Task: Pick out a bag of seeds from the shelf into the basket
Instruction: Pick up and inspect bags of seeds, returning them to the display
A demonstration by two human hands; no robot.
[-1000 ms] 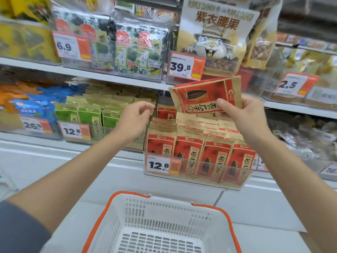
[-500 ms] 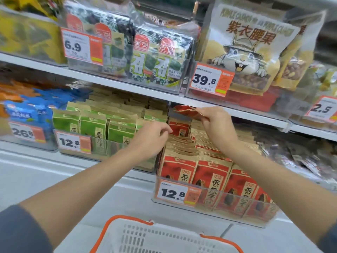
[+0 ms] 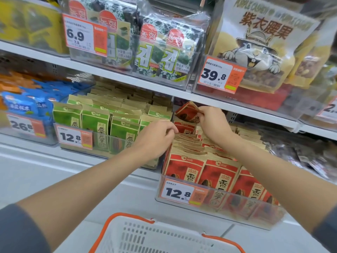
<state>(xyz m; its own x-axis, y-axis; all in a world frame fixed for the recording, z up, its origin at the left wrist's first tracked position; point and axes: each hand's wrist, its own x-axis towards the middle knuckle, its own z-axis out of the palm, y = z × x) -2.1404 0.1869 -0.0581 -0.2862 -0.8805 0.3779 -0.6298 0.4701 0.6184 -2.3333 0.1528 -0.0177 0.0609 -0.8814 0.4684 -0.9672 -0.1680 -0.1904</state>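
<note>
"6.9" is printed on the seaweed price tag (image 3: 84,34), and "김" on the seaweed packs (image 3: 169,58). "39.8" is shown on the cashew price tag (image 3: 221,74), beneath a cashew bag (image 3: 262,52) lettered "PURPLE CASHEW" and "紫衣腰果". "12.8" is read on both the green-bag price tag (image 3: 74,136) and the red-bag price tag (image 3: 182,192); "香" is seen on the red seed bags (image 3: 184,168). "26" is made out on the blue-bag price tag (image 3: 25,125).
</note>
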